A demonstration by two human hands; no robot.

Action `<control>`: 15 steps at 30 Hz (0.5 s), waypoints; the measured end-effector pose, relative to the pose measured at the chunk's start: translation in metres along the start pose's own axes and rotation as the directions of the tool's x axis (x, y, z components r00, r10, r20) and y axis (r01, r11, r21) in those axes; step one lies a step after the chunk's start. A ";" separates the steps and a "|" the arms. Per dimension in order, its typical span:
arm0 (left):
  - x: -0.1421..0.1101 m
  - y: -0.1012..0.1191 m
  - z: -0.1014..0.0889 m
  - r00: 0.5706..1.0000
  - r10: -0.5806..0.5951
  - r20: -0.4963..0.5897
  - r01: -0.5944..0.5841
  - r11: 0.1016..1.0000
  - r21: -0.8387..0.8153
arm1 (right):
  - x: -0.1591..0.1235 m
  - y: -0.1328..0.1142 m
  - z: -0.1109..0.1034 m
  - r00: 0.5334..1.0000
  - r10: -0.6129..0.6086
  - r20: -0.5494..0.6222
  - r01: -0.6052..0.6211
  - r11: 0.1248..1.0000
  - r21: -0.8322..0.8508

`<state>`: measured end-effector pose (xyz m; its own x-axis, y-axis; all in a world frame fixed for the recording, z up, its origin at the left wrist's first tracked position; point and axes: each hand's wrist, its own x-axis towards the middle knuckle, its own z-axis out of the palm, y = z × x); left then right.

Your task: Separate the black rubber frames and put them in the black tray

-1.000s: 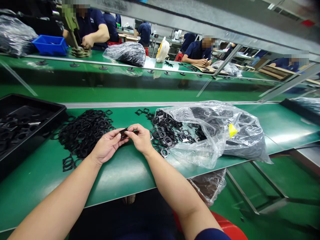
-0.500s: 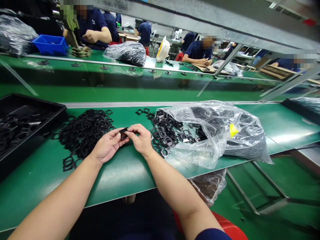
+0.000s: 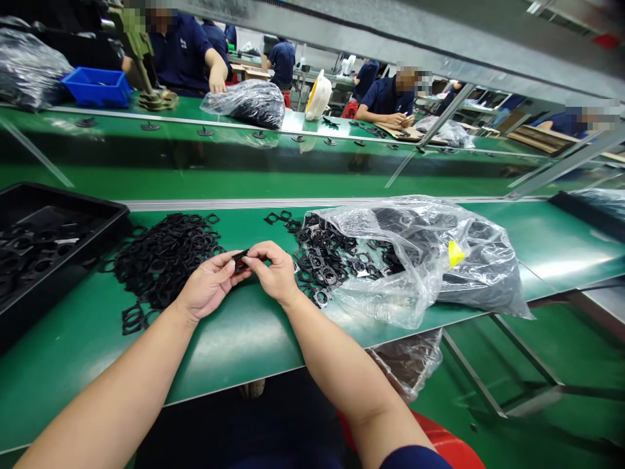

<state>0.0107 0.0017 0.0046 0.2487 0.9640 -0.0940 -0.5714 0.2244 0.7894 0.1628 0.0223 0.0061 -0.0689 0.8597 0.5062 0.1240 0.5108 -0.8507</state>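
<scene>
My left hand [image 3: 209, 284] and my right hand [image 3: 273, 273] meet above the green conveyor belt [image 3: 234, 345]. Their fingertips pinch a small black gasket [image 3: 240, 256], mostly hidden by the fingers. To the left of my left hand lies a heap of black square-framed gaskets [image 3: 166, 260]. Beside my right hand is a second heap of similar parts [image 3: 325, 264], spilling from the mouth of a transparent plastic bag [image 3: 405, 260]. The bag is packed with more black parts and carries a yellow tag [image 3: 456, 254].
A black tray [image 3: 73, 198] holding black parts sits at the belt's left end. Beyond it runs a parallel green line with a blue crate [image 3: 96, 86], a bench press [image 3: 153, 98], and co-workers. A red stool [image 3: 439, 443] sits below.
My hands stay almost still on the gasket. The co-worker at the far left has moved a hand from the press rightward toward the plastic bag on the far belt.
</scene>
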 end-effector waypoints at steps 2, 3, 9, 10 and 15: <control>-0.001 0.001 0.001 1.000 0.005 0.008 -0.005 0.999 0.037 | 0.000 0.001 0.001 0.996 0.088 -0.002 -0.088 0.993 0.076; -0.001 0.002 0.002 1.000 -0.003 0.013 0.002 0.998 0.058 | -0.001 0.001 0.001 0.991 0.133 0.006 -0.132 0.983 0.125; -0.001 0.006 0.001 0.995 -0.102 -0.021 0.104 0.991 0.085 | 0.000 0.006 0.001 0.972 0.211 0.108 -0.223 0.968 0.118; 0.000 0.006 0.001 0.993 -0.109 -0.036 0.111 0.990 0.082 | 0.000 0.006 0.000 0.972 0.207 0.108 -0.217 0.971 0.098; 0.001 0.003 0.000 0.990 -0.106 -0.089 0.114 0.990 0.084 | 0.001 0.008 0.000 0.990 0.084 0.117 -0.089 0.995 0.042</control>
<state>0.0093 0.0037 0.0072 0.2377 0.9435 -0.2309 -0.4714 0.3199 0.8218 0.1638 0.0273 0.0000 -0.1733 0.8941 0.4130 0.0877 0.4317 -0.8977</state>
